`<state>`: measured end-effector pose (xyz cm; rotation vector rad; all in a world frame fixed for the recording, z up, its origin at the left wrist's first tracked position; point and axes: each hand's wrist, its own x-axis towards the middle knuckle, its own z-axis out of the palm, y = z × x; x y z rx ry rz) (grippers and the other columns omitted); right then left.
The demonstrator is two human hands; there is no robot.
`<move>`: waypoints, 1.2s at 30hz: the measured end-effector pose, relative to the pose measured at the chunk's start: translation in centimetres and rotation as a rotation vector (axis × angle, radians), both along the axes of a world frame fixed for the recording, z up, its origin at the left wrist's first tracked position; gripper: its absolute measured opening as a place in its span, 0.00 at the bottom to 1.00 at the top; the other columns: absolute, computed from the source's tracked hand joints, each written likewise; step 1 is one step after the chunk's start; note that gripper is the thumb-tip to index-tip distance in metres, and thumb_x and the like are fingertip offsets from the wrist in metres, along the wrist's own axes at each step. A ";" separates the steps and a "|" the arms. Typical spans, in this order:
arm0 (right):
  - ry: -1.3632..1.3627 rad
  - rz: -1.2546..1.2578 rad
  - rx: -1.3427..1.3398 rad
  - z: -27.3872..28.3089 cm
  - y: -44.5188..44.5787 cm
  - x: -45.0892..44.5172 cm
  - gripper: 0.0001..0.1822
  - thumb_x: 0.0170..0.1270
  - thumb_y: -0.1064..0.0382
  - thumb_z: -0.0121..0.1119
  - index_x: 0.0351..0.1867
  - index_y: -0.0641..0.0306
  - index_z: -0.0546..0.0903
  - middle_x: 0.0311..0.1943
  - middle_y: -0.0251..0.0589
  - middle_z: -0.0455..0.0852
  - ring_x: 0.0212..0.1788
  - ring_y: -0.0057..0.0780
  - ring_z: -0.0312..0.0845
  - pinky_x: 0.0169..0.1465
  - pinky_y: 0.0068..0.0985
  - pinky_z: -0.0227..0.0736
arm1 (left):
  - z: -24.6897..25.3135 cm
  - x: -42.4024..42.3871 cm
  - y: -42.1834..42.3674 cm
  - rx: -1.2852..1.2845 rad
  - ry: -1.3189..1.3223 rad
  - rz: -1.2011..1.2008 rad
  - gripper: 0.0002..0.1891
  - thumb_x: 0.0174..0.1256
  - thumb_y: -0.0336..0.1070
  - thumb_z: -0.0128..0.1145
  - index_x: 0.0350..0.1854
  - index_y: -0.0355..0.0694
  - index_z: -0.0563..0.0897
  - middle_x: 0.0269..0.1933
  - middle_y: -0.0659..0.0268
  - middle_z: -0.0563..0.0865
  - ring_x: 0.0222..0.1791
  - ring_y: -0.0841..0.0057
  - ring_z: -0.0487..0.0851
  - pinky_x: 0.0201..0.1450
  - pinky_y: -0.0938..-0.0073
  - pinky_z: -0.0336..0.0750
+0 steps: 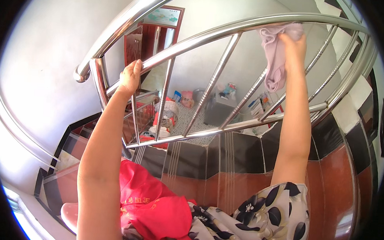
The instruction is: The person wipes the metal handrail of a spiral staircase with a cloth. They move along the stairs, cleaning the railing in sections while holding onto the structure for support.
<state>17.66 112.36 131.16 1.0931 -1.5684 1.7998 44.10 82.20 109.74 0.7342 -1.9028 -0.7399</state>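
Note:
A polished stainless-steel handrail (194,40) slopes across the stairwell in front of me. My left hand (130,76) grips it near its lower left end, beside the thick corner post (99,77). Farther up on the right, my right hand (294,49) presses a pale mauve cloth (275,59) against the underside of the same rail. Part of the cloth hangs down below my fingers. Slanting metal balusters (209,85) join this rail to a bottom rail (217,131). The palm side of each hand is hidden.
Tiled stairs with black risers (187,161) and reddish treads (243,185) curve below. Beyond the railing, on a lower floor, are a grey cabinet (222,108), heaped cloth items (170,111) and a pink bag (188,99). A red apron (157,198) hangs at my front.

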 end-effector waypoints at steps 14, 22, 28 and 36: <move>-0.142 -0.029 0.086 -21.0 0.1 0.7 0.25 0.45 0.69 0.62 0.48 0.69 0.70 0.40 0.46 0.80 0.42 0.35 0.77 0.49 0.29 0.71 | 0.3 -0.2 0.7 0.028 0.024 -0.025 0.24 0.71 0.55 0.35 0.43 0.41 0.79 0.42 0.52 0.82 0.48 0.52 0.76 0.56 0.61 0.65; 0.023 -0.321 0.486 -30.9 2.0 5.1 0.35 0.44 0.68 0.67 0.55 0.70 0.63 0.50 0.56 0.68 0.55 0.55 0.65 0.56 0.39 0.64 | 0.2 -0.1 0.7 0.038 0.052 -0.019 0.25 0.70 0.57 0.36 0.42 0.41 0.80 0.42 0.52 0.82 0.48 0.52 0.77 0.55 0.62 0.66; 0.358 -0.202 0.974 -31.8 8.2 9.2 0.28 0.48 0.72 0.59 0.56 0.61 0.69 0.49 0.50 0.70 0.54 0.50 0.66 0.54 0.39 0.65 | -0.1 -0.3 0.1 0.070 0.063 -0.044 0.24 0.70 0.56 0.38 0.46 0.41 0.80 0.45 0.54 0.83 0.51 0.53 0.77 0.57 0.63 0.66; 0.518 -0.300 1.163 -29.9 11.8 9.5 0.34 0.46 0.68 0.61 0.60 0.60 0.66 0.50 0.44 0.74 0.54 0.44 0.69 0.50 0.35 0.66 | -0.5 0.1 -1.0 -0.004 0.003 -0.008 0.24 0.71 0.55 0.35 0.44 0.43 0.80 0.43 0.56 0.83 0.49 0.56 0.77 0.55 0.61 0.66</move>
